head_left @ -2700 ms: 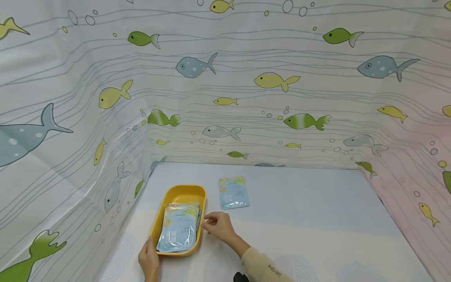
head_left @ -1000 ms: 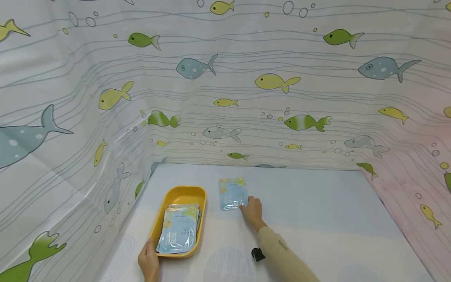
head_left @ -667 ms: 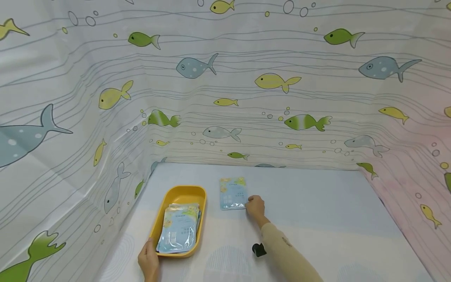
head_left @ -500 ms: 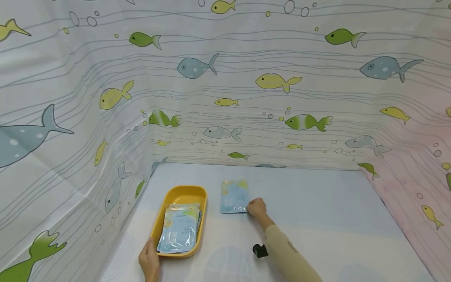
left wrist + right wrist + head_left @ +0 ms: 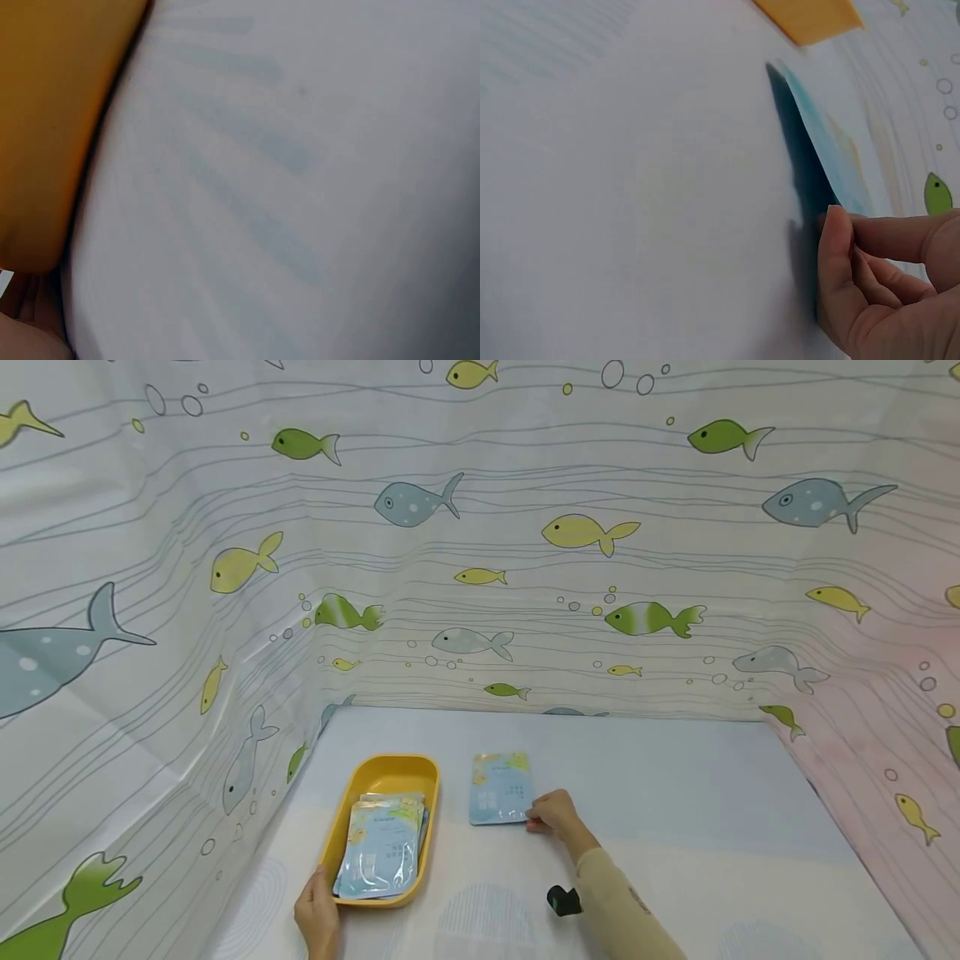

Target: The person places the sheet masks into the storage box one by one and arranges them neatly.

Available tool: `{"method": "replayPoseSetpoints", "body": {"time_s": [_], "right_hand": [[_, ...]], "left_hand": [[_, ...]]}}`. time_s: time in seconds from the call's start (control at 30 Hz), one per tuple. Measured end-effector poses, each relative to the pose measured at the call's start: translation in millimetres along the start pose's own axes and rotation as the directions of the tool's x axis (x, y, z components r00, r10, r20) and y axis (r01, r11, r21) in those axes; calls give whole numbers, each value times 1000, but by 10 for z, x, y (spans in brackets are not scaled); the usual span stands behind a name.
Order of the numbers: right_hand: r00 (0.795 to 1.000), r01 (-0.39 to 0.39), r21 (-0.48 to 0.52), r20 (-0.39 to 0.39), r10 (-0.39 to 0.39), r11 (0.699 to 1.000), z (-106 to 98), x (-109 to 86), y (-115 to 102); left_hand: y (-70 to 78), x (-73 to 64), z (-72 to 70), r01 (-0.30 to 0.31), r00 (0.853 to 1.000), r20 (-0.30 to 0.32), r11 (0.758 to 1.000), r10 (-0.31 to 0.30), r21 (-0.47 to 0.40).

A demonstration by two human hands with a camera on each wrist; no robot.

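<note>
My right hand (image 5: 553,812) pinches the lower right corner of a flat, light blue foil sachet (image 5: 500,789) with yellow and green print. In the right wrist view, thumb and forefinger hold the sachet (image 5: 826,142), seen nearly edge-on with its near edge lifted off the table and a shadow beneath. My left hand (image 5: 317,912) grips the lower left corner of a yellow tray (image 5: 397,768). Several similar sachets (image 5: 381,847) lie stacked inside that tray. In the left wrist view, only part of the left hand (image 5: 34,330) shows below the yellow tray (image 5: 60,112).
The pale blue and white table surface (image 5: 675,810) extends right of the sachet. A fish-patterned curtain (image 5: 525,610) encloses the back and both sides. A small black device (image 5: 564,901) sits by the right sleeve (image 5: 626,902).
My right hand went from beside the tray to the lone sachet, took its corner and has drawn it slightly toward me. The left hand and tray have stayed put.
</note>
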State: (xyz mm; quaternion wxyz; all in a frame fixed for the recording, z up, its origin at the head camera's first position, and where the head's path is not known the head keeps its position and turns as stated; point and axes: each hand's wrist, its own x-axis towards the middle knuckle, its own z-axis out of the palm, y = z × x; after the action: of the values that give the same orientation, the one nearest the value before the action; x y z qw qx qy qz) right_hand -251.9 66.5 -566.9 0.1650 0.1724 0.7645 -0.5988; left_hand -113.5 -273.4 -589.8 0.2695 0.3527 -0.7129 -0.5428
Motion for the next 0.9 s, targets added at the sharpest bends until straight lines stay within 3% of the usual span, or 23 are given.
{"method": "replayPoseSetpoints", "body": {"time_s": [0.2, 0.37, 0.63, 0.9], "right_hand": [[999, 11, 107, 38, -15, 994, -13, -57, 29], [992, 90, 200, 64, -105, 976, -24, -92, 54], [957, 230, 309, 99, -272, 923, -71, -281, -125], [930, 310, 324, 95, -356, 894, -65, -356, -244]], "left_hand": [[-2, 5, 7, -9, 1000, -2, 1000, 10, 25], [-2, 11, 18, -47, 999, -16, 999, 48, 21], [3, 19, 17, -40, 999, -3, 999, 40, 21], [4, 11, 12, -26, 999, 26, 999, 27, -20]]}}
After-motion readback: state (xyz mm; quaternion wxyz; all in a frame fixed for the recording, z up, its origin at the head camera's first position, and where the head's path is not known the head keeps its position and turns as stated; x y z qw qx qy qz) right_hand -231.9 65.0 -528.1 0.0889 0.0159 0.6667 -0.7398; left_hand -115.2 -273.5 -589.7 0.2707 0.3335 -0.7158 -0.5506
